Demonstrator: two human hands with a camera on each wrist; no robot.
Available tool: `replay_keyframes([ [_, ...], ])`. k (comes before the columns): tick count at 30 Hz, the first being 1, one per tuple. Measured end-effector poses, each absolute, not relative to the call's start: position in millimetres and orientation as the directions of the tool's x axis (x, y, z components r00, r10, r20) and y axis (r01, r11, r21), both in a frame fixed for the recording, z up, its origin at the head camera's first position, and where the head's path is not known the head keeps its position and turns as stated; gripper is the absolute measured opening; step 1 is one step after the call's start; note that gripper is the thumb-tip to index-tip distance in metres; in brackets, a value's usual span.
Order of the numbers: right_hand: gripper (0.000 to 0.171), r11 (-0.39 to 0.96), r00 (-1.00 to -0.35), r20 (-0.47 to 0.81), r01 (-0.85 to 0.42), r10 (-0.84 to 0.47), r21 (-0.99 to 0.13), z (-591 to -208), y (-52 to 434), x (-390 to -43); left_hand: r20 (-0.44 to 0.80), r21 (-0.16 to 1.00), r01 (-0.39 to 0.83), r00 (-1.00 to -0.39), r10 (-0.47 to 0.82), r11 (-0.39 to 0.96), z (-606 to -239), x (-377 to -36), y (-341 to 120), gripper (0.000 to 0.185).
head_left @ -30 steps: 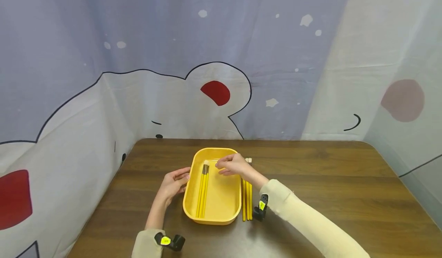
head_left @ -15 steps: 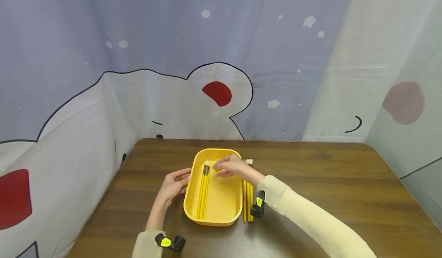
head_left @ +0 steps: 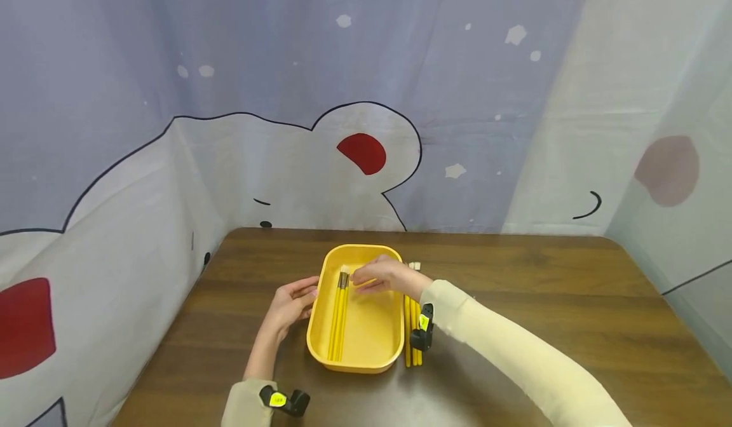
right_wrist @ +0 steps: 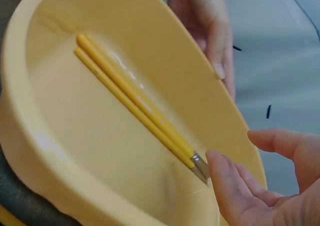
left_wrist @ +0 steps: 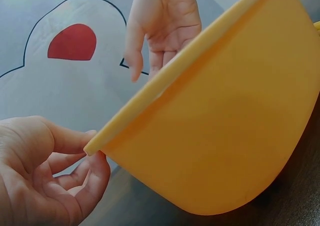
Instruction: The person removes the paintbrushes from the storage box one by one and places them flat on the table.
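Observation:
A yellow oval tray point(head_left: 372, 325) sits mid-table. Two yellow-handled brushes point(head_left: 338, 316) lie side by side along its left wall, bristles at the far end. My right hand point(head_left: 380, 274) hovers over the tray's far end with relaxed fingers and holds nothing; in the right wrist view its fingertips point(right_wrist: 222, 178) almost touch the brushes' point(right_wrist: 130, 98) metal ferrules. My left hand point(head_left: 291, 303) rests against the outside of the tray's left rim, its fingers point(right_wrist: 215, 35) lying along the wall. The left wrist view shows the left hand point(left_wrist: 45, 176) at the rim of the tray point(left_wrist: 225, 126).
Several more yellow brushes point(head_left: 413, 345) lie on the brown table point(head_left: 543, 312) just right of the tray, partly under my right wrist. A printed curtain point(head_left: 366, 128) closes off the back and both sides. Table corners are rounded.
My right hand and forearm have slid slightly left over the tray, toward the brush heads. The left hand and the tray have stayed put.

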State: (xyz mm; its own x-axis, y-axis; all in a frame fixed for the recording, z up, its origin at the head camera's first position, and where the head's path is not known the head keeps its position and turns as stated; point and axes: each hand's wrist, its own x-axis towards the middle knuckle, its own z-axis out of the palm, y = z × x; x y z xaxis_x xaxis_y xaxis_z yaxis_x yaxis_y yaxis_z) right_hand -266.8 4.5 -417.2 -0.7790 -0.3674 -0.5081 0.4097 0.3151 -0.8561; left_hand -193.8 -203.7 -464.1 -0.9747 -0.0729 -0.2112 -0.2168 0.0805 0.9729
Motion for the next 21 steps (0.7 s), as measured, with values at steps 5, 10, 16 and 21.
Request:
replay_keyframes([
  [5, 0.029, 0.301, -0.744, -0.555, 0.469, -0.372, -0.83, -418.6, 1.4, -271.2, -0.206, 0.975, -0.211, -0.976, -0.078, 0.073, -462.7, -194.1, -203.1, 0.038],
  [10, 0.032, 0.259, -0.702, -0.61, 0.553, -0.368, -0.792, -421.2, -2.3, -270.6, -0.211, 0.974, -0.216, -0.975, -0.071, 0.069, -462.5, -193.0, -201.5, 0.038],
  [16, 0.032, 0.26, -0.724, -0.595, 0.535, -0.35, -0.804, -431.4, -5.7, -266.3, -0.221, 0.972, -0.226, -0.972, -0.078, 0.062, -462.1, -192.4, -200.9, 0.038],
  [21, 0.03, 0.259, -0.754, -0.566, 0.504, -0.335, -0.824, -433.6, -9.4, -263.6, -0.224, 0.972, -0.229, -0.971, -0.077, 0.06, -461.0, -190.1, -201.5, 0.039],
])
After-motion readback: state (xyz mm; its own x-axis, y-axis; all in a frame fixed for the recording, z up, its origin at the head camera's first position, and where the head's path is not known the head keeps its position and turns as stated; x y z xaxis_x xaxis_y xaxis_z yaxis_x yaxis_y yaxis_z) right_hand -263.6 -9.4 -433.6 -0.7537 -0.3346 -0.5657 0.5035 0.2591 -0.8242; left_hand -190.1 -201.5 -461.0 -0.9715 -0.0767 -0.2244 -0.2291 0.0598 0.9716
